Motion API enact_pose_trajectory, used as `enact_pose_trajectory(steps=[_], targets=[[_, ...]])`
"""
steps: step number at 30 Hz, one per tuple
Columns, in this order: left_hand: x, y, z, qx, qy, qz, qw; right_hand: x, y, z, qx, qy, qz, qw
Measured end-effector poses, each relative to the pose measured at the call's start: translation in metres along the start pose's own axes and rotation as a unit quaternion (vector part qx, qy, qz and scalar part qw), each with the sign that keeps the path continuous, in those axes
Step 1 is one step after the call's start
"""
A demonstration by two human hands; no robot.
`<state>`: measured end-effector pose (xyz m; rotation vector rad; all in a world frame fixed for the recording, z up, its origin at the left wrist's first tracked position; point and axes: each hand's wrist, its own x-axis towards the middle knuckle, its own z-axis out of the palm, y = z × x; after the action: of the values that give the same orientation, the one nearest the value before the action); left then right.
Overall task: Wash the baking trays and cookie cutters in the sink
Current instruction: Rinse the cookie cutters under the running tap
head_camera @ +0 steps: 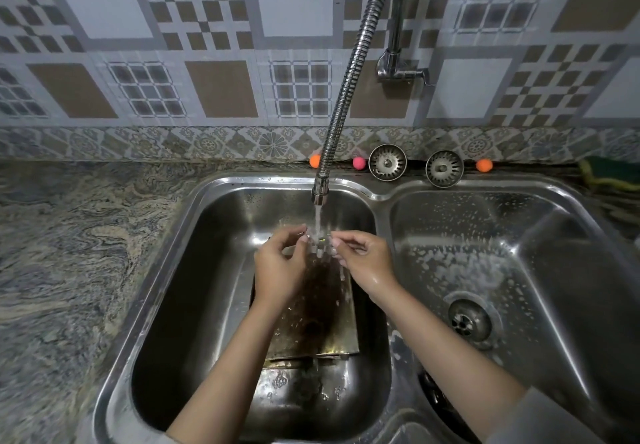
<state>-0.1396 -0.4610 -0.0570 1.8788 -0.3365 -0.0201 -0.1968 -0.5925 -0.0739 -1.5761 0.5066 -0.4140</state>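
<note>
1. Two hands are over the left bowl of the sink [194, 222], right under the tap [320, 191].
2. Water runs down from the tap onto a small shiny metal thing [320, 241], too small and blurry to name for sure.
3. The left hand [277, 263] pinches it from the 9 o'clock side with bent fingers.
4. The right hand [363, 260] pinches it from the 3 o'clock side, and this hand looks wet.
5. A dark, stained baking tray [318, 319] lies in the bowl below the hands, toward 6 o'clock.
6. The right bowl [519, 236] has soap foam and a drain [469, 320].
7. At 12 o'clock, two round metal strainers [387, 161] stand on the back rim beside little orange and pink balls [483, 165].
8. A green and yellow sponge [609, 173] sits at 2 o'clock.
</note>
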Motion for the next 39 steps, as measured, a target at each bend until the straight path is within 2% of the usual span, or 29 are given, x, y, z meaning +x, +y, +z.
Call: enact_pose_trajectory(steps=[8,18,25,28,31,34,37,39], targets=[[0.005,0.001,0.023,-0.050,-0.065,-0.042,0.996,0.000,-0.001,-0.033,-0.006,0.025,0.000,1.000],[0.008,0.001,0.002,-0.038,-0.051,-0.012,0.998,0.003,-0.005,-0.013,0.007,0.006,0.003,1.000],[0.012,-0.005,-0.021,-0.048,-0.020,-0.026,0.998,0.005,-0.014,0.010,0.011,-0.014,0.002,1.000],[0.010,0.002,-0.021,-0.059,-0.030,-0.019,0.998,0.004,-0.017,0.003,-0.003,-0.024,-0.009,1.000],[0.003,0.014,-0.016,-0.079,-0.081,0.015,0.993,-0.002,-0.023,-0.019,-0.006,-0.035,-0.012,0.999],[-0.011,0.017,-0.011,-0.085,-0.149,0.012,0.985,-0.019,-0.032,-0.056,-0.027,-0.041,-0.024,0.999],[-0.027,-0.002,-0.012,-0.029,-0.237,-0.004,0.971,-0.043,-0.036,-0.102,-0.067,-0.037,-0.022,0.997],[-0.039,-0.019,-0.016,0.016,-0.316,-0.038,0.948,-0.060,-0.030,-0.135,-0.110,-0.027,-0.005,0.994]])
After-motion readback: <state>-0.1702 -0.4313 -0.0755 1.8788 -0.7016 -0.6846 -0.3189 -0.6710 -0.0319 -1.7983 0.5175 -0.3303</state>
